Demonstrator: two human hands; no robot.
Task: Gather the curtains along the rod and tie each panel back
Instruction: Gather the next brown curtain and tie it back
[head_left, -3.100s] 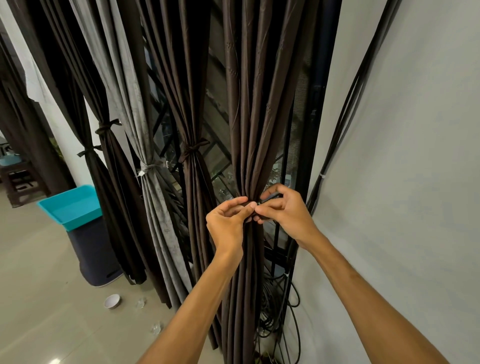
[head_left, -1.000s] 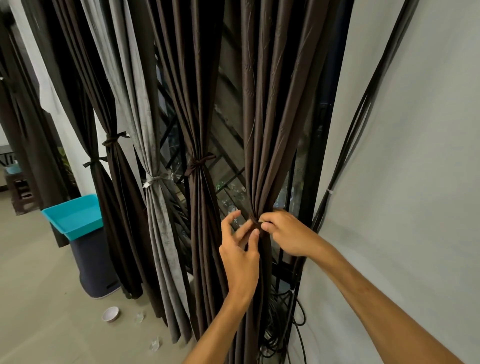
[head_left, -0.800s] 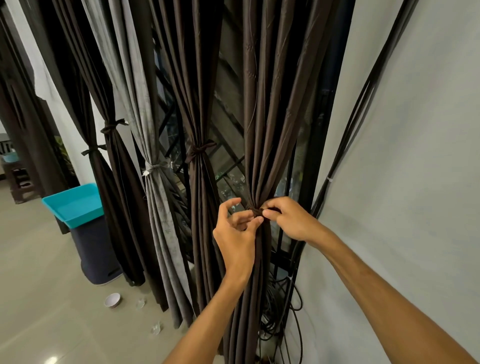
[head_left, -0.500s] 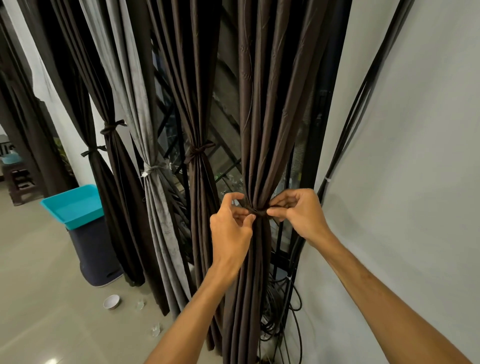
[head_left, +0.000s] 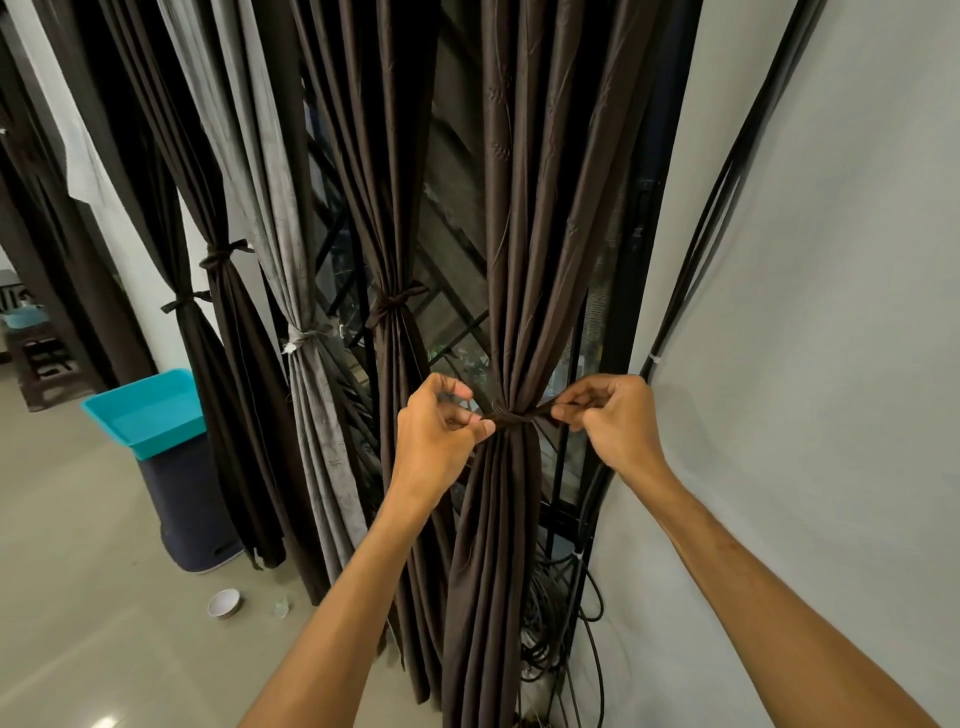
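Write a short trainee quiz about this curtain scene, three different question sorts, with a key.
1. True or false: the left hand and the right hand each pinch an end of the tie around the brown curtain panel.
2. The tub on the dark bin is: A red, B turquoise, C yellow.
3. What lies on the floor near the bin?
Key: 1 true; 2 B; 3 a small bowl.

Dark brown curtain panel (head_left: 524, 234), faintly leaf-patterned, matching brown tie (head_left: 511, 417); mottled grey panel (head_left: 317, 441) at nine o'clock; turquoise tub (head_left: 145, 410).
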